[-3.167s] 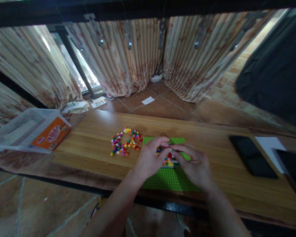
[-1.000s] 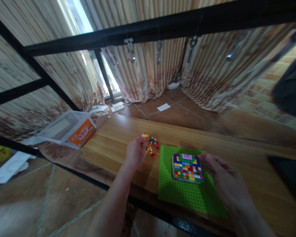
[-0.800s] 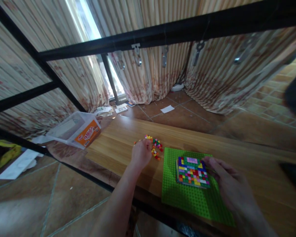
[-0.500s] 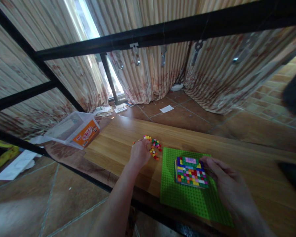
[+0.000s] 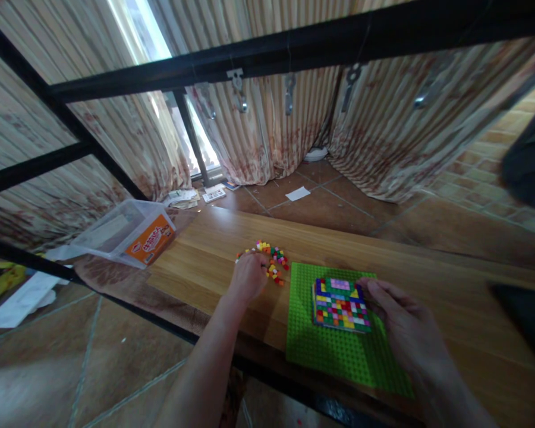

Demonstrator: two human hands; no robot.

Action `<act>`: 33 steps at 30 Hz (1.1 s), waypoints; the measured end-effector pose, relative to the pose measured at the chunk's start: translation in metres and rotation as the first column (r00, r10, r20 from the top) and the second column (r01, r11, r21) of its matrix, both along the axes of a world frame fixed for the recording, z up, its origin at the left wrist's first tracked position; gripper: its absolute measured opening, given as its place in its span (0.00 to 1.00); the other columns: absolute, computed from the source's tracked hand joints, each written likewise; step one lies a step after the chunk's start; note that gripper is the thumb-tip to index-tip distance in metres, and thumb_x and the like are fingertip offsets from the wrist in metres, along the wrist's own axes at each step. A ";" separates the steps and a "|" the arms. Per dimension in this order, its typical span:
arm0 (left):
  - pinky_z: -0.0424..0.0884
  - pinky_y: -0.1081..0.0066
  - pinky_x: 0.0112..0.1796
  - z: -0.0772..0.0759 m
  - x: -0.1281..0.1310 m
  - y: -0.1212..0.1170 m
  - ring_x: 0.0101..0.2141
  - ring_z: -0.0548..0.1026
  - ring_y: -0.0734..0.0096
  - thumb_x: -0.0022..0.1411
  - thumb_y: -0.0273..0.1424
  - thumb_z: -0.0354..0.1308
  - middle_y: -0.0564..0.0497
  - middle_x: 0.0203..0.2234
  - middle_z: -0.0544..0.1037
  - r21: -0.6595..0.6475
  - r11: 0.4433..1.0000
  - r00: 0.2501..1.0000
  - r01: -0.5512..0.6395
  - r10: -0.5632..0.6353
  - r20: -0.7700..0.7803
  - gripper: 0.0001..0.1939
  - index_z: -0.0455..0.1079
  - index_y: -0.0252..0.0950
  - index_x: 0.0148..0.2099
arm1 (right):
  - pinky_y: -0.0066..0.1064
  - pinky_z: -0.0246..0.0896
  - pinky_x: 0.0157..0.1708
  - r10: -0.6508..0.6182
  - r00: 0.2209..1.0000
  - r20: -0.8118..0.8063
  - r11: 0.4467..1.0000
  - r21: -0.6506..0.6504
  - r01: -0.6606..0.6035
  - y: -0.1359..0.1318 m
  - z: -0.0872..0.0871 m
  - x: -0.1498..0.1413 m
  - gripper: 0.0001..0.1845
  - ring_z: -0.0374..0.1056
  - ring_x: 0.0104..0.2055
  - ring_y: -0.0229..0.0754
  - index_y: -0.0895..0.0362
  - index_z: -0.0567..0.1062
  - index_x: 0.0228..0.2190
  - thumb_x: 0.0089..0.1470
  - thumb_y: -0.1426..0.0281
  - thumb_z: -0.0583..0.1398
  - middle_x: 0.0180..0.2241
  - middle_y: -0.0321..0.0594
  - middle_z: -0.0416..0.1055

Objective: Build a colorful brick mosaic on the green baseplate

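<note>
My left hand (image 5: pixel 248 276) is curled at the near left side of a loose pile of small toy bricks (image 5: pixel 276 254), its fingertips mostly hidden among them. What its bent fingers hold, if anything, I cannot make out. A many-coloured block of toy building bricks (image 5: pixel 342 304) sits over the green studded baseplate (image 5: pixel 334 355), with a pale lilac piece near its far edge. My right hand (image 5: pixel 403 315) grips the block's far right corner between thumb and fingers. Part of the baseplate's right side is covered by that hand.
The wooden tabletop (image 5: pixel 205 249) carries all of this. A clear plastic box (image 5: pixel 120 232) with an orange label stands at its left end. A dark flat object (image 5: pixel 521 315) lies at the right. A black metal bar (image 5: pixel 267 56) with hanging metal clips crosses above the far side.
The whole view has shifted slightly, moving everything a little left. My left hand stays at the loose bricks, a few more of them showing now. My right hand keeps to the block's corner.
</note>
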State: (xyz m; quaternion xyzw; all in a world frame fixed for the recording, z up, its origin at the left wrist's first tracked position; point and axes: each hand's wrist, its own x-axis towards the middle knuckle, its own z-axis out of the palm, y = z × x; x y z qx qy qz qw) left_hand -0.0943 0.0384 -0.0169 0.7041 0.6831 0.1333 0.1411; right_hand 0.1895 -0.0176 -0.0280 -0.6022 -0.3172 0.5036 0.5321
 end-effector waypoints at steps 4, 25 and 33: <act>0.70 0.67 0.46 0.000 0.000 0.000 0.41 0.78 0.63 0.60 0.20 0.55 0.45 0.35 0.82 -0.014 1.000 1.000 -0.013 0.013 -0.005 0.11 0.78 0.35 0.34 | 0.29 0.72 0.37 -0.007 1.000 -0.005 1.000 0.006 0.007 -0.001 0.000 0.000 0.19 0.75 0.38 0.42 0.52 0.85 0.34 0.43 0.53 0.72 0.37 0.40 0.82; 0.71 0.62 0.49 0.016 -0.010 -0.004 0.45 0.78 0.58 0.56 0.19 0.55 0.45 0.40 0.82 -0.063 0.998 0.995 0.016 -0.023 -0.101 0.16 0.80 0.37 0.41 | 0.29 0.72 0.36 -0.003 1.000 -0.014 1.000 0.007 0.003 -0.002 0.008 -0.001 0.20 0.76 0.37 0.42 0.52 0.85 0.32 0.39 0.53 0.74 0.36 0.39 0.82; 0.69 0.62 0.50 0.018 0.005 -0.009 0.47 0.77 0.59 0.63 0.24 0.54 0.45 0.43 0.82 -0.032 0.999 0.989 -0.022 0.017 -0.147 0.13 0.79 0.39 0.43 | 0.30 0.72 0.37 0.002 1.000 -0.003 0.999 0.047 -0.002 -0.001 0.002 0.000 0.18 0.76 0.37 0.42 0.53 0.85 0.32 0.41 0.55 0.74 0.37 0.40 0.82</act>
